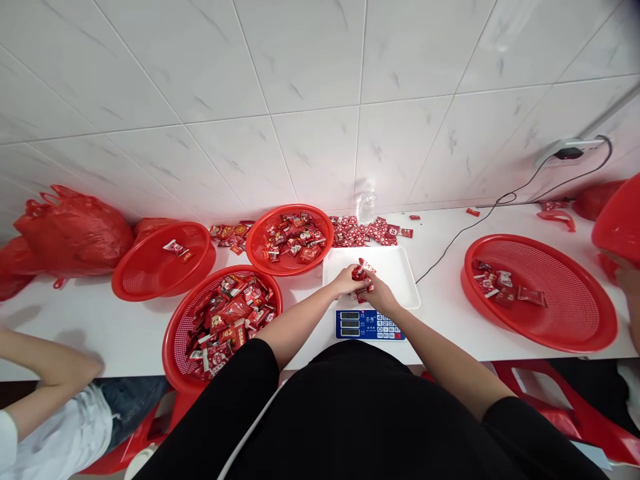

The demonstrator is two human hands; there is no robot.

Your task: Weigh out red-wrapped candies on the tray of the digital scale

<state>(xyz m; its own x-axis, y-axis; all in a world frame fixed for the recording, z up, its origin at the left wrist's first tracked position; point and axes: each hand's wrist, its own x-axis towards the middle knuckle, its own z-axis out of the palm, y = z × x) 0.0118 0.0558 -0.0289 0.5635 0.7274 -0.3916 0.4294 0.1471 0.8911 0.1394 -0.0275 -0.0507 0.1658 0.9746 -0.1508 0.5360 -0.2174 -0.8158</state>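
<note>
My left hand (pixel 346 281) and my right hand (pixel 381 295) meet over the white tray (pixel 403 280) of a weighing scale. Both are closed round a bunch of small red candy packets (pixel 361 272), partly hidden by my fingers. One red and white packet sticks up above the hands. In front of the tray is the scale's blue panel (pixel 370 325) with its displays and keys. Close behind my left hand stands a red basket (pixel 253 266) of red packets. A larger red basket (pixel 173 347), heaped with packets, is by my left forearm.
Red and white packets (pixel 357 233) lie along the wall beside a clear bottle (pixel 367 205). A red basket (pixel 565 293) with a few packets stands right; another (pixel 133 280) stands left, near red bags (pixel 75 233). A black cord (pixel 465 230) crosses the table. People sit at both sides.
</note>
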